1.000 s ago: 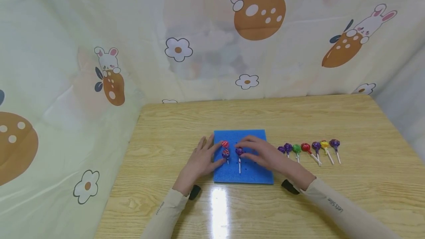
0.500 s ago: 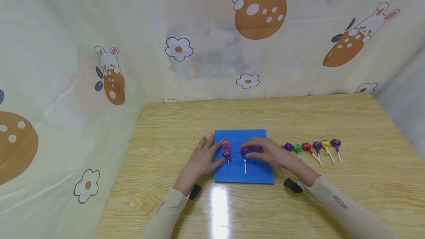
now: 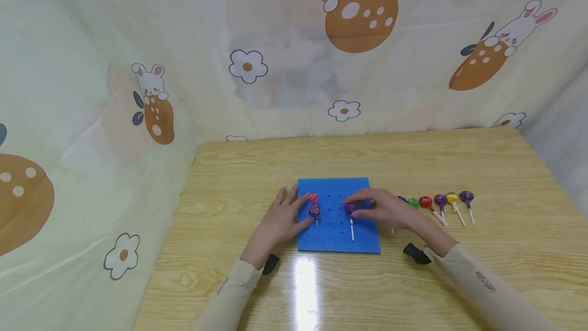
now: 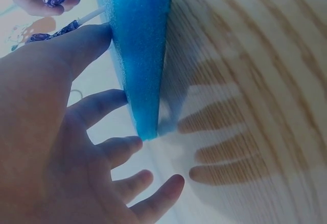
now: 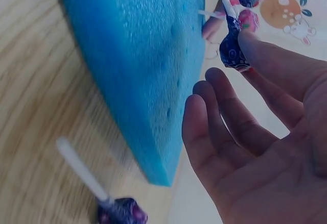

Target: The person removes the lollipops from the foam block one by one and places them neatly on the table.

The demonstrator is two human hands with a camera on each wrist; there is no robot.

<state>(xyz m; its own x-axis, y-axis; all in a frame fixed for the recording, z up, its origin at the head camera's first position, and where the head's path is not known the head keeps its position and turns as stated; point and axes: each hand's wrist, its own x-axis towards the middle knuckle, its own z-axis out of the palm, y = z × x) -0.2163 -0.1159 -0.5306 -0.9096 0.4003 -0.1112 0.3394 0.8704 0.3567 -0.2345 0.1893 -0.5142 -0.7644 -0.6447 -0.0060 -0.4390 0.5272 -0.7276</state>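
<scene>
A blue foam block (image 3: 331, 241) dotted with small holes lies on the wooden table. My left hand (image 3: 277, 221) rests along its left edge, fingers spread, the thumb and index fingertips touching the foam in the left wrist view. Beside those fingers, a pink-red lollipop (image 3: 313, 197) and a dark mixed-colour lollipop (image 3: 314, 211) stand in the foam by their sticks. My right hand (image 3: 383, 210) pinches a purple lollipop (image 3: 349, 209) by its wrapped head between thumb and index finger, above the foam's right half. Its white stick points down toward the foam; the other right fingers are loosely bent.
Right of the block lies a row of wrapped lollipops, among them a green one (image 3: 413, 203), a red one (image 3: 425, 202), a yellow one (image 3: 452, 198) and a purple one (image 3: 467, 196). My right hand partly covers the row's near end. A patterned curtain (image 3: 285, 91) hangs behind the table.
My right hand has moved rightward over the foam with the purple lollipop, covering more of the row's left end. My left hand has stayed at the block's left edge.
</scene>
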